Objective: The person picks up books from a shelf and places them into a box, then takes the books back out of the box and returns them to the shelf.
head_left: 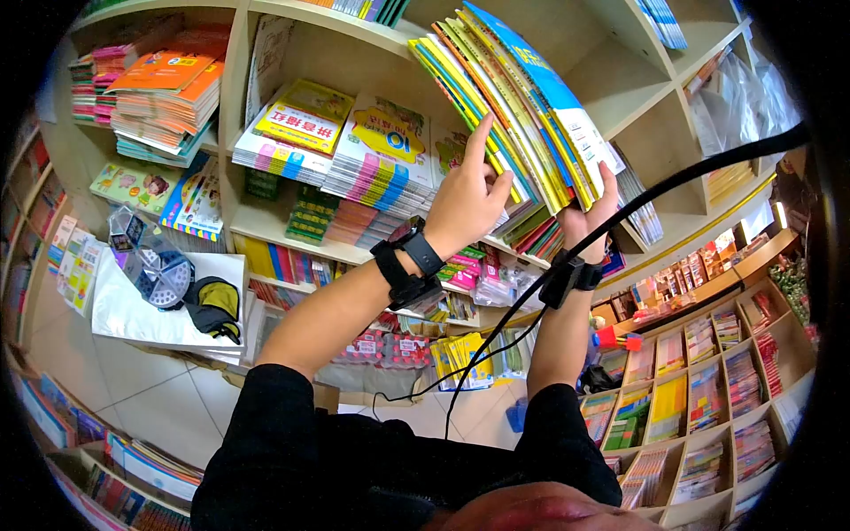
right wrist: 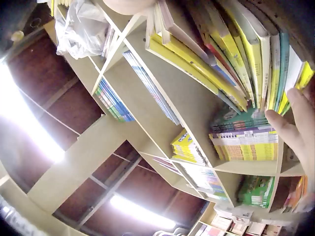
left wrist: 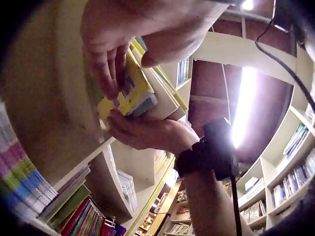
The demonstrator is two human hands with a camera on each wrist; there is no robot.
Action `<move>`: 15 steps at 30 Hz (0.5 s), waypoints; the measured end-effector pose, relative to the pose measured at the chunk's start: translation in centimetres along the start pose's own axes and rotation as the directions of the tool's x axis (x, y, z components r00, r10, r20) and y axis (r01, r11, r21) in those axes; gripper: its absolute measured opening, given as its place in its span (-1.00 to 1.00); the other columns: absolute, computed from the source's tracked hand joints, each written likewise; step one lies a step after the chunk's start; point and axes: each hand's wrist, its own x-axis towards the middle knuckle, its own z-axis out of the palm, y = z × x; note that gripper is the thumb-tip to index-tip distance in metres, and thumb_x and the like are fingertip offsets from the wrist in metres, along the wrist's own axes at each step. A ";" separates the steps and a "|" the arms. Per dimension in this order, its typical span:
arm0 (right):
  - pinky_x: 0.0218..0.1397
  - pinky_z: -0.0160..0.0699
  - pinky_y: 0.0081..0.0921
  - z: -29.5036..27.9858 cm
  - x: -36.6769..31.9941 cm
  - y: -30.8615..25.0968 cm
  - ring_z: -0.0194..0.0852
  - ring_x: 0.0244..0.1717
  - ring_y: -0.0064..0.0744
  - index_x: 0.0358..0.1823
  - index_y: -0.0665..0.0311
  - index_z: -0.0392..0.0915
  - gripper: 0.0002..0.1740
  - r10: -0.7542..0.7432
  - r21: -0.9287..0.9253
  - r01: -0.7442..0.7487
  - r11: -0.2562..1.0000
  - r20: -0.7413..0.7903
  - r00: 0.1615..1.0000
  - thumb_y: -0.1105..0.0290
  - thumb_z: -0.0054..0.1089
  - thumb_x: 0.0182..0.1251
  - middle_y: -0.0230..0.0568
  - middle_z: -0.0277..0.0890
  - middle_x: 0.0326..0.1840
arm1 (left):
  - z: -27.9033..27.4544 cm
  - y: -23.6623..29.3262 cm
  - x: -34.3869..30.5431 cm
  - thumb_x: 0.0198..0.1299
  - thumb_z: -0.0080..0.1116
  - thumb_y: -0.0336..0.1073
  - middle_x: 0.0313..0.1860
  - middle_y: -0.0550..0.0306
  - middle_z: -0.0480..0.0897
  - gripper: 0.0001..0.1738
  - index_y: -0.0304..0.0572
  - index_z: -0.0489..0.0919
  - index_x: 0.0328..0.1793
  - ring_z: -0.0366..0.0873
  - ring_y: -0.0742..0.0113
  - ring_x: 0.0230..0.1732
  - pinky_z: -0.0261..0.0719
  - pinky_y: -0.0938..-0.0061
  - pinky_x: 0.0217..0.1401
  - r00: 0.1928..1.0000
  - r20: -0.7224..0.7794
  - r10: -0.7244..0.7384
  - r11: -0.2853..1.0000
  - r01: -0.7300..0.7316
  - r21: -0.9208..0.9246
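Note:
A thick bundle of thin books (head_left: 518,106), with yellow, white and blue covers, stands tilted at the shelf front, its spines fanned out. My right hand (head_left: 591,208) holds the bundle by its lower end, thumb along the blue-and-white cover and fingers underneath. At the bundle's left side is my left hand (head_left: 474,199), its index finger extended along the yellow spines and its thumb apart. Seen from the right wrist, the left hand's fingertips (right wrist: 296,101) touch the outermost spines. The left wrist view shows the bundle's yellow lower edges (left wrist: 130,101) between both hands.
White shelving (head_left: 611,53) surrounds the bundle. Stacks of workbooks (head_left: 381,150) lie to its left, and orange booklets (head_left: 173,84) fill a further compartment. A black cable (head_left: 691,164) crosses in front of the right forearm. Plastic bags (head_left: 730,97) sit on the right shelf.

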 end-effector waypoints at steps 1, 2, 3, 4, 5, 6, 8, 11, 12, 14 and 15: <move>0.24 0.37 -0.18 0.1 -0.2 -0.2 0.45 0.08 -0.09 0.14 0.33 0.42 -0.54 0.032 0.024 -0.032 0.999 -0.004 0.999 0.22 0.08 0.29 -0.05 0.48 0.13 | -0.2 0.0 -0.1 0.26 0.03 -0.39 -0.38 -0.09 0.66 -0.19 -0.21 -0.15 0.53 0.63 0.20 -0.37 0.51 0.40 -0.27 1.000 0.006 -0.007 0.999 0.007 0.054; 0.25 0.36 -0.19 0.9 -0.8 -0.3 0.44 0.10 -0.10 0.14 0.34 0.42 -0.54 0.048 0.032 -0.048 0.998 -0.001 0.999 0.22 0.08 0.29 -0.03 0.47 0.13 | -0.3 -0.3 -0.2 0.27 0.02 -0.34 -0.44 -0.08 0.65 -0.23 -0.22 -0.10 0.52 0.62 0.18 -0.40 0.49 0.37 -0.30 1.000 -0.012 0.027 0.998 -0.026 0.050; 0.25 0.36 -0.19 1.2 -1.2 -0.4 0.44 0.10 -0.10 0.14 0.34 0.42 -0.54 0.049 0.027 -0.049 0.998 -0.002 0.999 0.22 0.08 0.29 -0.03 0.47 0.13 | -0.4 -0.7 -0.3 0.27 0.02 -0.34 -0.44 -0.08 0.65 -0.23 -0.22 -0.10 0.52 0.62 0.18 -0.40 0.49 0.37 -0.30 1.000 -0.014 0.025 0.999 -0.024 0.046; 0.24 0.37 -0.20 1.4 -1.4 -0.4 0.44 0.10 -0.11 0.14 0.35 0.42 -0.54 0.049 0.026 -0.047 0.999 -0.045 0.998 0.22 0.08 0.29 -0.02 0.47 0.14 | -0.7 -1.1 -0.5 0.26 0.02 -0.35 -0.45 -0.09 0.65 -0.23 -0.23 -0.09 0.52 0.61 0.14 -0.43 0.49 0.34 -0.33 1.000 -0.001 0.026 0.993 -0.026 0.116; 0.24 0.38 -0.20 1.7 -1.6 -0.4 0.44 0.10 -0.12 0.13 0.36 0.42 -0.54 0.049 0.022 -0.047 0.999 -0.087 0.995 0.22 0.09 0.29 -0.01 0.47 0.14 | -1.0 -1.2 -0.6 0.25 0.01 -0.36 -0.45 -0.10 0.64 -0.23 -0.24 -0.08 0.51 0.61 0.09 -0.46 0.49 0.32 -0.36 1.000 0.010 0.026 0.982 -0.027 0.186; 0.24 0.38 -0.20 2.1 -1.9 -0.5 0.44 0.10 -0.12 0.13 0.36 0.42 -0.54 0.050 0.017 -0.048 0.999 -0.085 0.995 0.22 0.09 0.29 -0.01 0.47 0.14 | -1.3 -1.5 -0.6 0.25 0.01 -0.36 -0.45 -0.10 0.64 -0.23 -0.24 -0.08 0.51 0.61 0.09 -0.46 0.49 0.32 -0.36 1.000 0.006 0.025 0.983 -0.026 0.182; 0.01 0.54 -0.27 2.6 -2.4 -0.5 0.53 -0.07 -0.20 0.03 0.35 0.45 -0.61 0.039 -0.023 -0.041 0.999 -0.094 0.995 0.22 -0.01 0.32 -0.12 0.55 -0.03 | -1.9 -1.9 -0.2 0.20 0.02 -0.35 -0.56 -0.12 0.60 -0.21 -0.17 -0.06 0.52 0.55 -0.05 -0.57 0.46 0.20 -0.49 0.986 -0.066 0.153 0.936 -0.123 0.331; 0.02 0.52 -0.28 1.9 -1.6 -0.5 0.53 -0.07 -0.20 0.03 0.33 0.46 -0.59 0.005 -0.090 -0.011 0.996 -0.073 0.997 0.19 0.07 0.28 -0.14 0.55 -0.03 | -3.5 -1.7 1.0 0.15 0.04 -0.33 -0.65 -0.13 0.55 -0.18 -0.07 -0.05 0.53 0.50 -0.14 -0.64 0.43 0.09 -0.59 0.995 -0.013 0.095 0.777 -0.066 0.626; 0.02 0.52 -0.25 1.8 -1.6 -0.5 0.53 -0.07 -0.18 0.04 0.31 0.46 -0.57 -0.021 -0.129 0.013 0.992 -0.065 0.998 0.18 0.11 0.25 -0.14 0.55 -0.02 | -3.9 -1.8 1.3 0.14 0.05 -0.30 -0.71 -0.09 0.52 -0.16 0.10 -0.05 0.54 0.48 -0.13 -0.68 0.41 0.06 -0.65 0.992 -0.020 0.128 0.742 -0.082 0.666; 0.03 0.51 -0.23 2.0 -1.7 -0.6 0.52 -0.06 -0.17 0.05 0.30 0.46 -0.57 -0.020 -0.141 0.007 0.990 -0.086 0.996 0.18 0.11 0.25 -0.14 0.55 -0.01 | -4.7 -1.8 1.7 0.14 0.05 -0.30 -0.72 -0.08 0.52 -0.15 0.15 -0.06 0.54 0.49 -0.11 -0.69 0.41 0.07 -0.66 0.991 -0.004 0.132 0.703 -0.091 0.706; 0.04 0.51 -0.21 2.1 -1.8 -0.6 0.52 -0.05 -0.17 0.06 0.29 0.46 -0.57 -0.019 -0.149 0.003 0.989 -0.107 0.994 0.17 0.11 0.25 -0.14 0.54 0.00 | -4.9 -1.9 1.8 0.13 0.05 -0.30 -0.73 -0.06 0.52 -0.14 0.20 -0.06 0.55 0.49 -0.09 -0.70 0.41 0.07 -0.67 0.991 0.015 0.136 0.659 -0.102 0.746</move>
